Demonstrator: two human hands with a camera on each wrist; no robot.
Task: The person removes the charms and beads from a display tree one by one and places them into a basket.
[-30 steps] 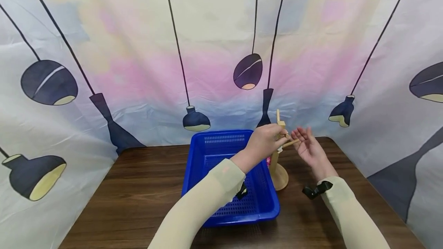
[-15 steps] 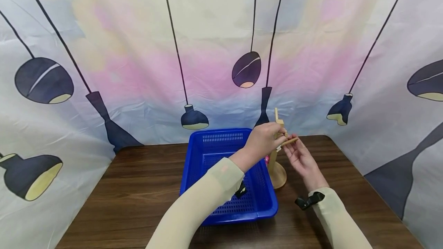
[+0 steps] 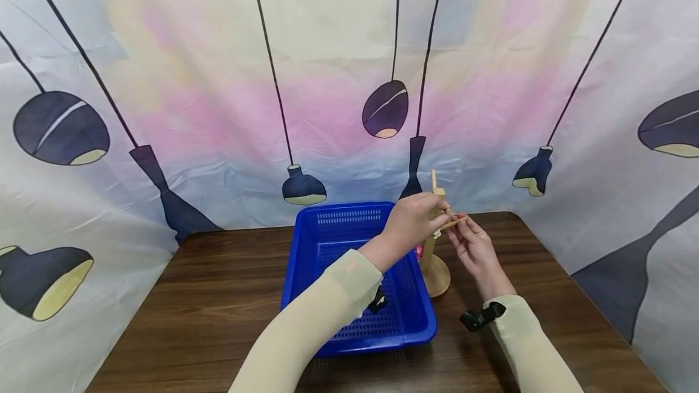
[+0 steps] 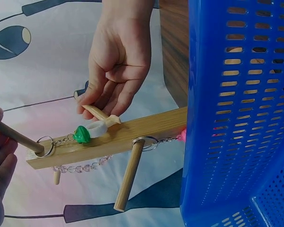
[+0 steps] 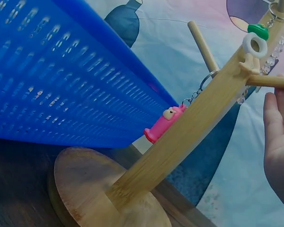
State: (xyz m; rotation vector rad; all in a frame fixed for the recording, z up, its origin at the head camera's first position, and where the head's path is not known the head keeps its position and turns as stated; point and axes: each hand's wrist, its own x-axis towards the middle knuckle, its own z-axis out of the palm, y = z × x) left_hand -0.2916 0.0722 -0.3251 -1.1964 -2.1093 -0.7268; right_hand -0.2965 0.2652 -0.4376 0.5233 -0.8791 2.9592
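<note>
A wooden stand (image 5: 180,137) with a round base and several pegs stands upright on the table, close to the basket's right side. My left hand (image 3: 411,222) pinches the tip of an upper peg (image 4: 20,138), where a key ring bears a green and white charm (image 4: 87,133). My right hand (image 3: 476,252) pinches the end of a lower peg (image 4: 95,112) between thumb and fingers. A pink figure keychain (image 5: 164,124) hangs by its ring from a side peg (image 4: 129,176). Behind the post is a strand of clear beads (image 4: 83,168).
A blue perforated basket (image 3: 364,342) stands left of the stand, under my left forearm. Black wrist cameras (image 3: 483,316) sit on the cuffs. The brown table (image 3: 218,284) meets a patterned cloth backdrop (image 3: 338,108) behind.
My right hand has moved left to the stand, and its spread fingers have closed on the lower peg's end. My left hand stays at the upper peg. The head view shifts slightly.
</note>
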